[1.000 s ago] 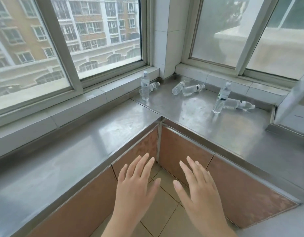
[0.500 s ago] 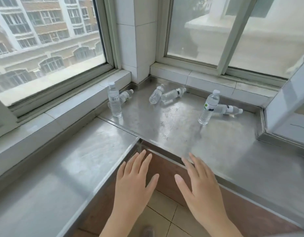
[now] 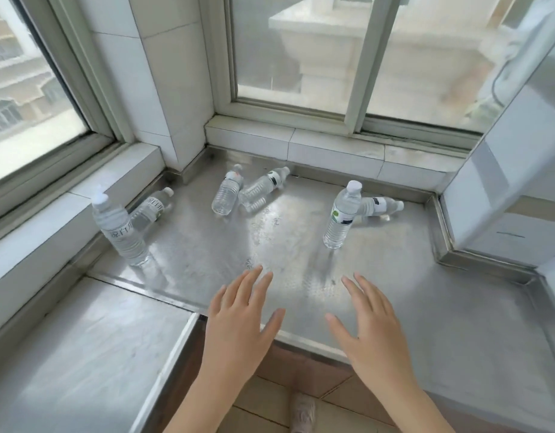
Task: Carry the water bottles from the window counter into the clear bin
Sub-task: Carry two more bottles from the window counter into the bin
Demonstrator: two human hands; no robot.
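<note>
Nearest the camera: a shoe on the tiled floor, seen in the gap where the two runs of steel table meet at a corner.

Both hands over the table's near edge, palms down, empty. Left hand: fingers spread apart and extended, thumb splayed right. Right hand: fingers likewise spread, thumb splayed left. Neither touches a bottle. Whether the palms rest on the steel or hang just above it, cannot tell.

Six water bottles, all on the table, well beyond the fingertips, in three pairs.

Left pair: upright bottle, white cap, label with dark characters, standing near the left sill. Just behind it a lying bottle, cap pointing away toward the corner; it looks to touch or nearly touch the upright one.

Right pair: standing bottle, white cap, label partly green. Behind it a bottle on its side, cap pointing right, partly hidden by the standing one.

Middle pair, farthest back: two lying bottles, caps pointing away. Left one has a pale label; right one has a dark band near its neck. Their bases lie close together, apparently touching.

Behind: tiled back ledge, white tiled pillar in the corner, windows on both walls.
</note>
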